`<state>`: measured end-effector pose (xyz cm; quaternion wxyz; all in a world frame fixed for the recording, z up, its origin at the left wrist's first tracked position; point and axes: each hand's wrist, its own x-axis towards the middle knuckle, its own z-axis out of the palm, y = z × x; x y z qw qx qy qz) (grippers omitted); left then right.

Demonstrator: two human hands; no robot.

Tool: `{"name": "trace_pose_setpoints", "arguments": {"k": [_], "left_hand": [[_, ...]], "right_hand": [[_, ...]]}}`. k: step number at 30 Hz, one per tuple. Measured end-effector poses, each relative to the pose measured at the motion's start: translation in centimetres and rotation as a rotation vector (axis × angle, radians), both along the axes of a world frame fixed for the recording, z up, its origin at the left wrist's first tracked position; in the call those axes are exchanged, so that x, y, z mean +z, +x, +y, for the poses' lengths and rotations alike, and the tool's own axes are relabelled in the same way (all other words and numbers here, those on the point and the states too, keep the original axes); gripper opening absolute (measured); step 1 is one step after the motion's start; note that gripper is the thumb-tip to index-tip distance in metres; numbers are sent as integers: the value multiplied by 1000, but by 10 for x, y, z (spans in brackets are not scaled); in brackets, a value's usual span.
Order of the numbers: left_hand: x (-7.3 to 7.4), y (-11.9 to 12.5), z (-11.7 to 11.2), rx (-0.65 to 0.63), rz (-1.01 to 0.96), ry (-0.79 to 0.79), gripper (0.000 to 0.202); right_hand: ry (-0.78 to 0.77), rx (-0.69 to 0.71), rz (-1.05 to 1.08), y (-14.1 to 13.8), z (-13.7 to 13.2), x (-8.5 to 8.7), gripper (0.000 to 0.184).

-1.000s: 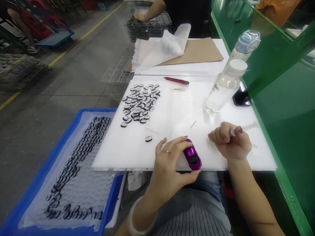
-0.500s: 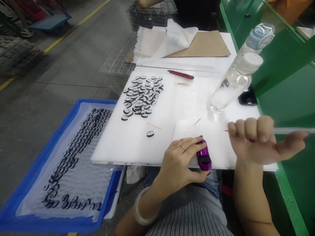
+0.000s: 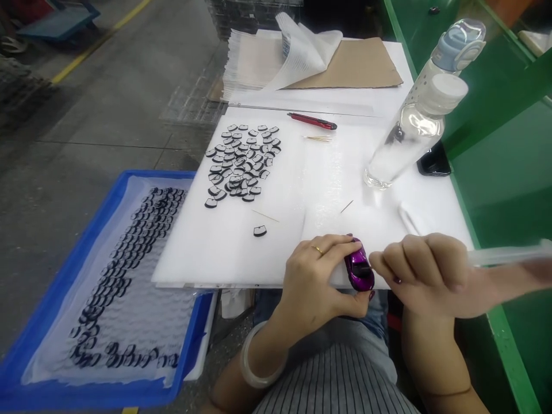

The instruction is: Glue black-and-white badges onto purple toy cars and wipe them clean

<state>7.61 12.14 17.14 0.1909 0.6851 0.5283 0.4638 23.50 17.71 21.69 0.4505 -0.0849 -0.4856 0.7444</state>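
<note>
My left hand (image 3: 321, 279) grips a small purple toy car (image 3: 359, 270) at the near edge of the white foam board (image 3: 241, 241). My right hand (image 3: 425, 273) is curled round a clear syringe-like tube (image 3: 504, 254) that sticks out to the right, and its fingertips touch the car's right side. A single small black-and-white part (image 3: 259, 230) lies on the board left of my left hand. A pile of several such parts (image 3: 241, 164) sits further back on the board.
A blue tray (image 3: 107, 287) lined with white foam and rows of black parts stands at the lower left. Two clear bottles (image 3: 409, 132), a black phone (image 3: 433, 163), a red utility knife (image 3: 313, 121), toothpicks, cardboard and white sheets lie further back. A green bench runs along the right.
My right hand has come down and leftward from a raised position to touch the car. My left hand stays on the car. The view has tilted down slightly.
</note>
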Motion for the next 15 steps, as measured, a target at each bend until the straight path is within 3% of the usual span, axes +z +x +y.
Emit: {"name": "trace_pose_setpoints", "arguments": {"k": [6, 15], "left_hand": [[2, 0, 1, -9, -21, -11, 50], [2, -1, 1, -16, -13, -13, 49]], "right_hand": [[-144, 107, 192, 0, 0, -20, 69], [-167, 137, 227, -2, -1, -26, 63]]}}
